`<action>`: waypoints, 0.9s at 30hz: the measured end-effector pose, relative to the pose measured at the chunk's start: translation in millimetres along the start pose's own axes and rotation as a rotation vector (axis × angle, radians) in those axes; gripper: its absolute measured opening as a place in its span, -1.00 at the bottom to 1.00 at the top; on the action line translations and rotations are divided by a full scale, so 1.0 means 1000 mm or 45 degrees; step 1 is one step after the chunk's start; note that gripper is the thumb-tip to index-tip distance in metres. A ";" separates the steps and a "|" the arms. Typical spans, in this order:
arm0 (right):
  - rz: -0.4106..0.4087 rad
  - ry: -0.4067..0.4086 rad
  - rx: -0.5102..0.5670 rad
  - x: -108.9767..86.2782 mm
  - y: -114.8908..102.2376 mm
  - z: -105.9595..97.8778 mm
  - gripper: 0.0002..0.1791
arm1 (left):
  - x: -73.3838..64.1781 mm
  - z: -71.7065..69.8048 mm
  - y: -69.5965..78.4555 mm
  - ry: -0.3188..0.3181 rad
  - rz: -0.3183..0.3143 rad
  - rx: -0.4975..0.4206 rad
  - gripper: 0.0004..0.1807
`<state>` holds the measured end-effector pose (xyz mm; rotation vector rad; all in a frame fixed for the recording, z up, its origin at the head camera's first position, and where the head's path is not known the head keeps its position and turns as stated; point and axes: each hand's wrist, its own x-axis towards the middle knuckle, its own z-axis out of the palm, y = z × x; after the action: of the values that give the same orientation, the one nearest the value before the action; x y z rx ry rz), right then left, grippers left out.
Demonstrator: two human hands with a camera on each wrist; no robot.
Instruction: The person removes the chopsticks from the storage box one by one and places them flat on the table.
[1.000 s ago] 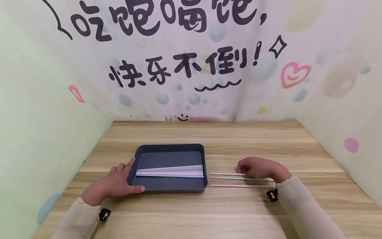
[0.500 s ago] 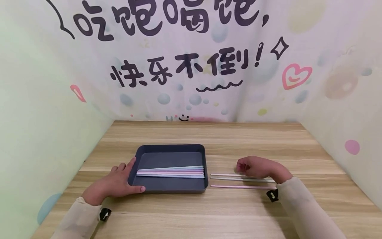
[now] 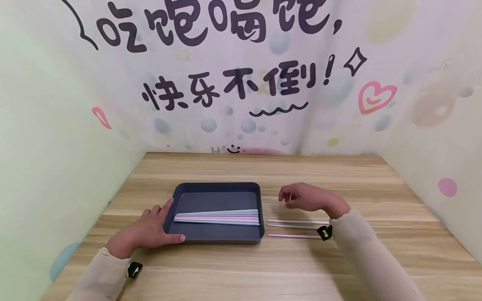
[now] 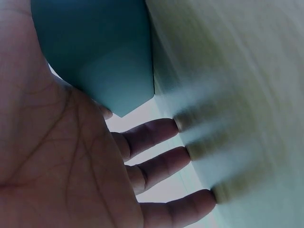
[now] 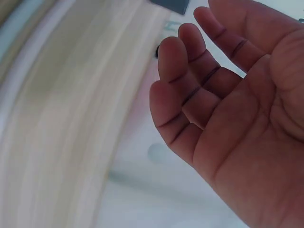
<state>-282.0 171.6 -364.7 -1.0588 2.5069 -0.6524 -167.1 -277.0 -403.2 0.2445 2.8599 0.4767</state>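
Observation:
A dark grey rectangular tray [image 3: 216,196] stands on the table with several pastel chopsticks [image 3: 222,217] lying side by side in it. My left hand [image 3: 150,230] spans the tray's front left corner, thumb along the front side and index finger at the left rim. In the left wrist view, its other straight fingers [image 4: 161,168] rest on the table beside the tray wall [image 4: 99,52]. Right of the tray lie three loose chopsticks [image 3: 290,236], partly hidden by the right forearm. My right hand [image 3: 308,197] hovers just behind them, fingers [image 5: 173,57] loosely bent, nothing in the palm.
The wood-grain table [image 3: 233,271] is walled in by a printed backdrop [image 3: 233,125] behind and pale panels on both sides. Both wrists wear black straps [image 3: 134,270] over light sleeves [image 3: 369,246].
My right hand has lifted away from the loose chopsticks and moved left and back, toward the tray. The left hand stays at the tray. The head view has shifted slightly.

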 end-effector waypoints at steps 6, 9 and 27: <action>-0.031 -0.004 0.031 0.021 -0.016 -0.001 -0.88 | -0.001 -0.001 -0.001 -0.001 0.002 -0.003 0.37; -0.039 -0.016 0.047 0.032 -0.024 0.000 -0.88 | -0.001 -0.001 -0.001 -0.008 0.002 -0.011 0.37; -0.083 -0.111 0.011 0.087 -0.076 0.007 -0.85 | -0.001 0.000 0.001 0.011 0.012 -0.009 0.37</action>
<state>-292.3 58.0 -341.4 -1.1454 2.4018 -0.6208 -166.0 -276.7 -402.8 0.2549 2.8663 0.4906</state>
